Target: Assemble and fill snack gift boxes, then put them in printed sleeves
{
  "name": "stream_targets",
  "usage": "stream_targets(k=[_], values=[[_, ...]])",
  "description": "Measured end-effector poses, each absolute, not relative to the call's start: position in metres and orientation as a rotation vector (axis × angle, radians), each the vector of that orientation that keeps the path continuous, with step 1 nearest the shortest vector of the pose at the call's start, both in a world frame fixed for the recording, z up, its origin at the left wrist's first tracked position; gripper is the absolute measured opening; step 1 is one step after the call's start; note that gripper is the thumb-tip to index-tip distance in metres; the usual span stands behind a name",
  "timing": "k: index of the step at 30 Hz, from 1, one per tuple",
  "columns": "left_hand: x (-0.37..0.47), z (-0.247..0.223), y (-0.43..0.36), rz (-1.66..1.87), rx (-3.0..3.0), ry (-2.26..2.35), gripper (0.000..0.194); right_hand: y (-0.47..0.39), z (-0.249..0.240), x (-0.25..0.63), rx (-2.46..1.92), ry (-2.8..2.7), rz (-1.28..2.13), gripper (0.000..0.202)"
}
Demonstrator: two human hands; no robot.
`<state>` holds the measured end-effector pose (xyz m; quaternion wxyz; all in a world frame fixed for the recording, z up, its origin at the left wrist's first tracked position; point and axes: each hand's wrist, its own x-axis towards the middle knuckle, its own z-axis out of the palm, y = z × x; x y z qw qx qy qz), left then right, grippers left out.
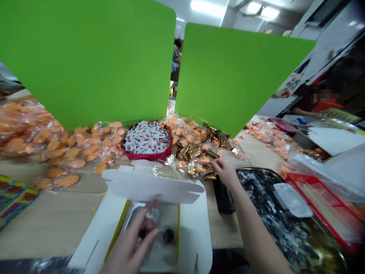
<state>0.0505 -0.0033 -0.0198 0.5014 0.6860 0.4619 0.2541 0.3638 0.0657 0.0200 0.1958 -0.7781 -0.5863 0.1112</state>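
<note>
My left hand [132, 238] is inside an open white carton [194, 224] with yellow inner edges. Its thumb and index finger are apart over a shiny clear or silver tray [138, 209]. A small round black item [168, 236] lies to the right of that hand in the carton. My right hand [226, 171] reaches to the right edge of a pile of gold foil packets [195, 151]. The fingers there are bent together at the packets; what is between them is too small and blurred to make out.
A red-rimmed basket [148, 155] holds silver-white sachets. Bagged orange pieces [91, 146] heap up on the left and behind. On the right stand a dark tray [265, 205] of clear wrapped pieces and a red basket [327, 201]. Green panels [114, 61] rise behind.
</note>
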Motion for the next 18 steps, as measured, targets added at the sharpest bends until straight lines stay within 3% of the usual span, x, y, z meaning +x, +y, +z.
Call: stream_targets(k=[5,8,15,18], values=[[0.006,-0.030,0.017,0.575,1.778,1.417,0.040,0.135,-0.053,0.395,-2.294,-1.689,0.327,0.036],[0.000,-0.038,0.011,0.523,1.900,1.419,0.036,0.135,-0.065,0.397,-2.341,-1.646,0.284,0.029],[-0.008,-0.040,0.008,0.460,2.044,1.365,0.035,0.092,-0.005,0.441,-2.264,-1.342,-0.017,0.037],[0.009,-0.023,0.005,0.464,2.025,1.300,0.035,0.048,0.036,0.444,-2.091,-1.351,-0.013,0.074]])
